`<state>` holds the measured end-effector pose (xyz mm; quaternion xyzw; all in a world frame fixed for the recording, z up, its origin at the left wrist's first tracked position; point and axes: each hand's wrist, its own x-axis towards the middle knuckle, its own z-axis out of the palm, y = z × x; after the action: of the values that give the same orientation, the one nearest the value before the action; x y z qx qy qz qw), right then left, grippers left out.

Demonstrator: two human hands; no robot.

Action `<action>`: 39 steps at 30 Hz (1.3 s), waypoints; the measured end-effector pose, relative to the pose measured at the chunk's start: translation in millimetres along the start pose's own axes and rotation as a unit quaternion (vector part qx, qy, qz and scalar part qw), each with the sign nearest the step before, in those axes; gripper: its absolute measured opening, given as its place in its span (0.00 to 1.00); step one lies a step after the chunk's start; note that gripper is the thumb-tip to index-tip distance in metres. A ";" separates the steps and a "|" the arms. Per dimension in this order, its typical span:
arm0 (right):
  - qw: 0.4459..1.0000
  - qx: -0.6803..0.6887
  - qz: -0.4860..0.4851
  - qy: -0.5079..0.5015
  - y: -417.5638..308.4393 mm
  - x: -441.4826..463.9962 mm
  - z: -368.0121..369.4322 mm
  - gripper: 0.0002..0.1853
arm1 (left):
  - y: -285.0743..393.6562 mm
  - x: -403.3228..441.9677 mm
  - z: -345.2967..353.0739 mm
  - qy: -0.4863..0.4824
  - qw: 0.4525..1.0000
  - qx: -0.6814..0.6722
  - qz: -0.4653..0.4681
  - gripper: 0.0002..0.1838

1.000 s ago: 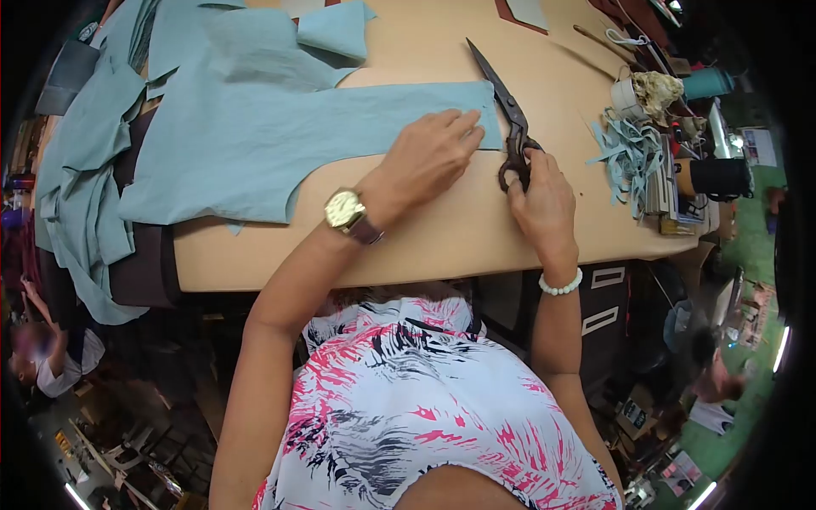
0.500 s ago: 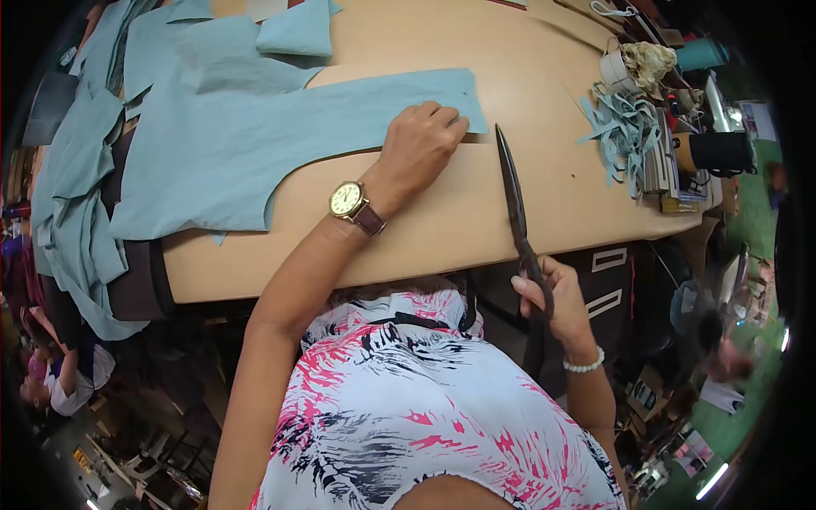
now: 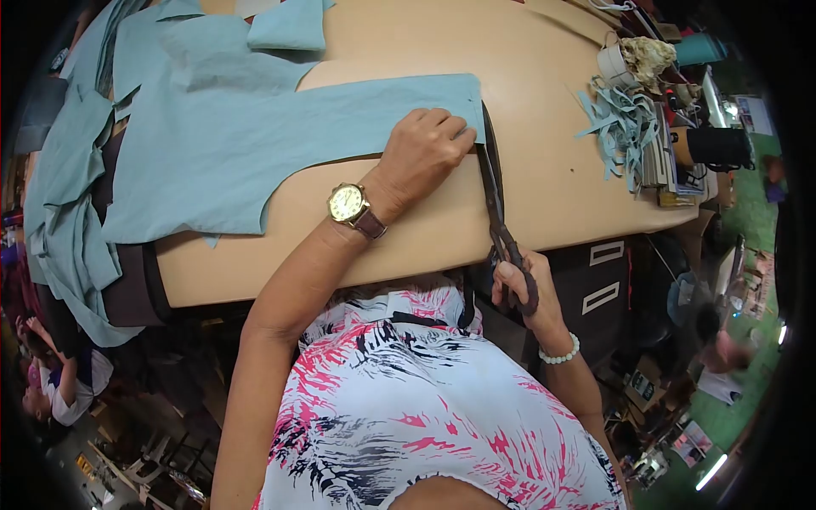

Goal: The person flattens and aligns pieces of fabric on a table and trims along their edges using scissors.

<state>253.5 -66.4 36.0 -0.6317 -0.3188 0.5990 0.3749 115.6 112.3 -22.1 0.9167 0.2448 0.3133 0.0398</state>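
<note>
My right hand (image 3: 529, 293) is closed around the handles of the dark scissors (image 3: 496, 204) at the table's front edge. Their blades point away from me and lie at the right end of the light blue cloth (image 3: 221, 127). My left hand (image 3: 427, 153), with a watch on its wrist, rests on the narrow part of that cloth near its right end. Its fingers are curled together near the edge, and they seem to pinch the cloth there. The upper blade tip is beside the cloth's end edge.
More blue cloth (image 3: 68, 238) hangs over the left side of the table (image 3: 340, 255). On the right are cloth scraps (image 3: 623, 132), a white cup (image 3: 615, 66), a teal thread cone (image 3: 699, 51) and a black one (image 3: 721, 149). Another person (image 3: 64, 382) is at the lower left.
The scissors first came down off the table toward me, then moved up and left to the cloth's end. My left hand stayed near the cloth's edge, its fingers now more curled.
</note>
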 end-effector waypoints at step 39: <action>0.997 -0.004 0.058 0.042 -1.2 -10.1 4.6 0.15 | 2.8 -0.5 -0.6 0.024 0.999 -0.032 0.016 0.10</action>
<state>248.2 -74.0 42.2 -0.6749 -0.2681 0.5916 0.3504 116.1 109.5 -21.3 0.9111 0.2208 0.3432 0.0578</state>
